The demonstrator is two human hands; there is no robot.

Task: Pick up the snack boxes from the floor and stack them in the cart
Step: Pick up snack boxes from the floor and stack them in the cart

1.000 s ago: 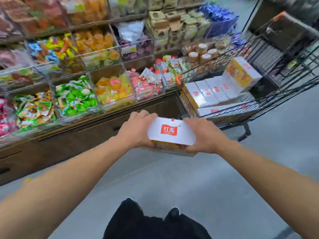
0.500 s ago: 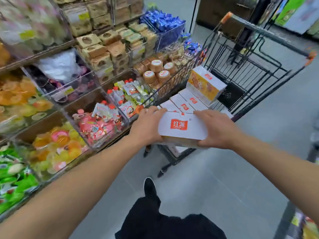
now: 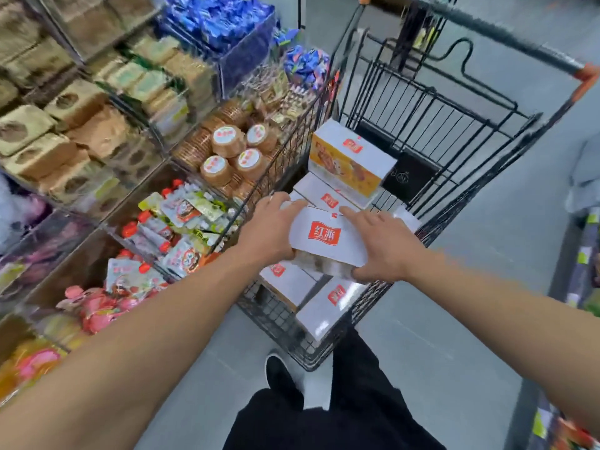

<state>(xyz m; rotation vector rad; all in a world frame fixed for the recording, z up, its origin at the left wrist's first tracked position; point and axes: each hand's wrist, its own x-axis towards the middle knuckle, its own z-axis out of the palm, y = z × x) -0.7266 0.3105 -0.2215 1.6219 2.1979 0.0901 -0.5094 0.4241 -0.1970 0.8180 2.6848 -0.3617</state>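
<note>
both bare forearms reach forward and converge, the left hand [image 3: 266,230] clasping the left end of a white cardboard snack box with a red logo [image 3: 328,237], fingers over its top edge, while the right hand [image 3: 383,245] grips the right end, thumb underneath.

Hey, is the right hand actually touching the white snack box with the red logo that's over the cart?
Touching. The head view shows the right hand gripping the white snack box: fingers lie across its top and the thumb curls under its near edge, with no gap.
</note>
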